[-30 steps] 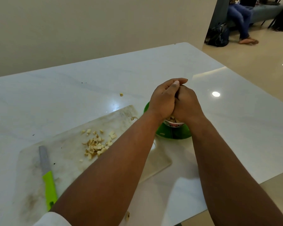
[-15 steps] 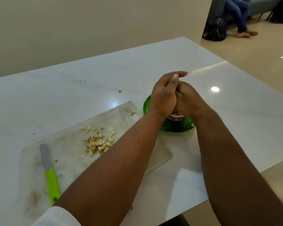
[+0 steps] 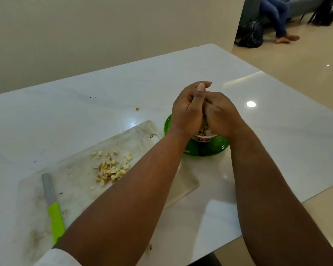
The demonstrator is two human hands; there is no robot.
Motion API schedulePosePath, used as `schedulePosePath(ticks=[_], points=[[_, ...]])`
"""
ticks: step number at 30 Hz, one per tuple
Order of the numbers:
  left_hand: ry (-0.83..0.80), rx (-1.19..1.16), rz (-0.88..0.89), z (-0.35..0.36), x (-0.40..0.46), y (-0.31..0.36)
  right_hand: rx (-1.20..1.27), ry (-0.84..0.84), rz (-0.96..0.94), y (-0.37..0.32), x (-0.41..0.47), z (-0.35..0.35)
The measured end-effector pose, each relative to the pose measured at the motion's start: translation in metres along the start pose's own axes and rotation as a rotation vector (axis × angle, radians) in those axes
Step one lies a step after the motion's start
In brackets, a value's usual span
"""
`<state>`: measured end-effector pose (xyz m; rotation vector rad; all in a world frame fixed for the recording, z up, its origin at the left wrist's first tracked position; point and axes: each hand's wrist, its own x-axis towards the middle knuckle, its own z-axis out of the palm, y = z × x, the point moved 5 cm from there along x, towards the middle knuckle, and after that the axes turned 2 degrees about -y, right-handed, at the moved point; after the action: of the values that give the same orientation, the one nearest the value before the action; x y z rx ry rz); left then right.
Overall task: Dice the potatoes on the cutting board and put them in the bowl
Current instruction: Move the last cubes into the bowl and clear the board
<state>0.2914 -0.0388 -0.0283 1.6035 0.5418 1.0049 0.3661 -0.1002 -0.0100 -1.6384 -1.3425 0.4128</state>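
Note:
My left hand (image 3: 186, 112) and my right hand (image 3: 221, 114) are cupped together, palms facing, right above a small patterned bowl (image 3: 203, 138) that stands in a green dish (image 3: 218, 146). Pale potato dice (image 3: 205, 129) show in the gap between the palms, just over the bowl's rim. More diced potato (image 3: 112, 168) lies in a loose pile on the stained white cutting board (image 3: 75, 181), left of my left forearm. A knife (image 3: 53, 210) with a lime-green handle and grey blade rests on the board's left side.
The white marble table (image 3: 277, 141) ends close on the right and front. One stray potato bit (image 3: 137, 108) lies behind the board, another (image 3: 149, 248) near the front edge. Far back right, a seated person's legs (image 3: 277, 18) and a dark backpack (image 3: 252, 34) are on the floor.
Both hands stay joined over the bowl. The heels of the palms have parted a little, so potato dice now show between them above the rim.

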Motion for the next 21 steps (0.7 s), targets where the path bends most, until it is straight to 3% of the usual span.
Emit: schedulePosePath(ticks=[10,18,21], points=[[0.043,-0.142,-0.079,-0.015,-0.005,0.004,0.254,0.196,0.119,0.006,-0.003,-0.022],[-0.082,-0.168,-0.099,-0.009,0.0,0.013,0.094,0.193,0.092,0.005,-0.002,-0.017],[-0.107,-0.063,-0.08,0.001,-0.002,0.015,0.056,0.171,0.081,0.008,0.002,-0.014]])
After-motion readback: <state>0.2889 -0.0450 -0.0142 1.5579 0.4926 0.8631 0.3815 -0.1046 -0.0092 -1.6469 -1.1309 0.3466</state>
